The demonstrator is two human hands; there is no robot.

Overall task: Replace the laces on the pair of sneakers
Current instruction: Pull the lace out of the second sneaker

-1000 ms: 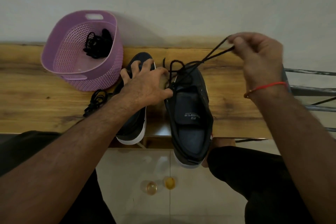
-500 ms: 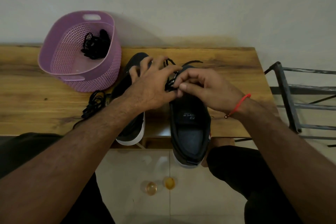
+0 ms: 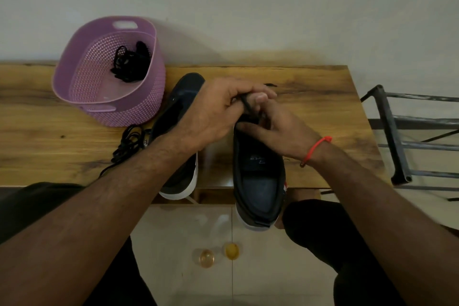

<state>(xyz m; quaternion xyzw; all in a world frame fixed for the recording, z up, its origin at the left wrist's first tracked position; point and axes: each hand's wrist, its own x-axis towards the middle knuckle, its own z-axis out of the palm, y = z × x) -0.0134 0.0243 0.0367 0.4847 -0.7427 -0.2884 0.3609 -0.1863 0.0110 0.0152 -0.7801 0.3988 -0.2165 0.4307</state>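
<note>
Both hands have come together over the front of the right shoe; a second ago the right hand was up high at 1 o'clock, pulling the lace out long.

From where I stand, the wooden table (image 3: 74, 146) is the biggest thing. On it, at 10 o'clock, sits a purple basket (image 3: 149, 97) with a bundle of black laces (image 3: 130, 64) inside. Two dark shoes lie side by side in the middle, heels hanging off the near edge. The left shoe (image 3: 178, 176) is partly under the arm. The right shoe (image 3: 258, 181) has its tongue open. Another loose lace (image 3: 129, 141) lies at 9 o'clock, just beside the left shoe.

The left hand (image 3: 213, 117) is curled, and its fingers pinch a black lace (image 3: 246, 103) at the toe end of the right shoe. The right hand (image 3: 275, 129) is curled too, fingertips touching the shoe's upper where the lace goes in. I cannot tell if it grips the lace itself.

I think the lace is being worked through the holes of the right shoe. Next, the end needs poking into a hole and a gentle, even pull.
</note>
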